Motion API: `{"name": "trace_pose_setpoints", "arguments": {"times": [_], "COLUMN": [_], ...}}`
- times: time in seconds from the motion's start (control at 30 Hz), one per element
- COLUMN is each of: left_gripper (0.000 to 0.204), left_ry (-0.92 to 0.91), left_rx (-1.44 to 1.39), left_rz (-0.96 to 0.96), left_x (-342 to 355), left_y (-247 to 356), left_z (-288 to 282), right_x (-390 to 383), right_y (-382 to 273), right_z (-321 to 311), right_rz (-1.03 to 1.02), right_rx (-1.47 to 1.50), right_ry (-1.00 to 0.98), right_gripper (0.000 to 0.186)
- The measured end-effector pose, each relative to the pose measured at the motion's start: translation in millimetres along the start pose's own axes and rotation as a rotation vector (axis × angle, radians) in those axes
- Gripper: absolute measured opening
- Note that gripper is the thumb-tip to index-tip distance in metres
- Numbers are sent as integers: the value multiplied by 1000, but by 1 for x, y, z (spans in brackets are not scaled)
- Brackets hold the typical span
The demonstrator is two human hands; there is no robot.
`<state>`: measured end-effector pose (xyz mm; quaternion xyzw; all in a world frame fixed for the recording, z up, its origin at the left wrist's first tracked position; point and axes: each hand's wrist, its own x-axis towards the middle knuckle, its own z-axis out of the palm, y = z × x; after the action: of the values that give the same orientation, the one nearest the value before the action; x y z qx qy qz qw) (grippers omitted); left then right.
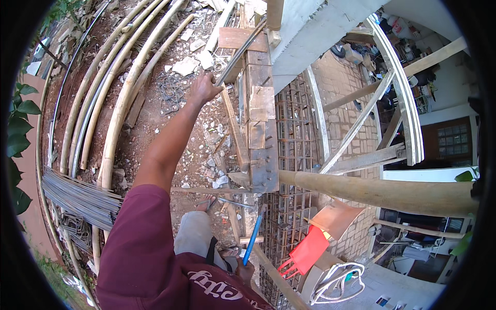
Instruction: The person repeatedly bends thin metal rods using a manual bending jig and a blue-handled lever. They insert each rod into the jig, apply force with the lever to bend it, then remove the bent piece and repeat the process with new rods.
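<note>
Slim grey metal rods (239, 54) slant over the far end of a weathered wooden bench (261, 166) studded with upright pegs, their near end closed in the left hand (204, 91); the right hand (245, 270), low near the body, grips a blue-handled tool (252, 238); right of the bench lies a rusty steel-bar cage (297, 126).

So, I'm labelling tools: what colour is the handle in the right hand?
The handle is blue, seen best in the head view.
</note>
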<state>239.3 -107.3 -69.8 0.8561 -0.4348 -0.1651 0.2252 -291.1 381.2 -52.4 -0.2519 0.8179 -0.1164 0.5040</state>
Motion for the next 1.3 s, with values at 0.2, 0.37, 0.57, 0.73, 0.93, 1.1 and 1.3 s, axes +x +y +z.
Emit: {"name": "trace_pose_setpoints", "arguments": {"times": [0.2,0.37,0.57,0.73,0.93,1.1,1.3], "left_gripper": [33,13,46,59,57,62,63], "left_ry": [4,-553,-984,-1078,-1070,-1052,-1054], "left_rx": [-30,-486,-1199,-1196,-1026,-926,-835], "left_rz": [-20,-73,-45,-163,-227,-184,-299], "left_x": [21,13,-106,-289,-490,-559,-581], "left_y": [9,19,75,119,112,109,120], "left_z": [26,-18,5,85,160,193,205], "right_x": [5,19,37,54,77,82,91], "right_y": [-13,-2,38,57,96,126,134], "right_z": [-32,-48,-57,-79,-129,-185,-233], "right_rz": [-51,-123,-64,-55,-95,-160,-216], "right_rx": [-250,-362,-215,-246,-351,-426,-430], "right_ry": [10,44,-31,-103,-157,-158,-177], "right_gripper": [35,37,41,43,40,39,41]}}
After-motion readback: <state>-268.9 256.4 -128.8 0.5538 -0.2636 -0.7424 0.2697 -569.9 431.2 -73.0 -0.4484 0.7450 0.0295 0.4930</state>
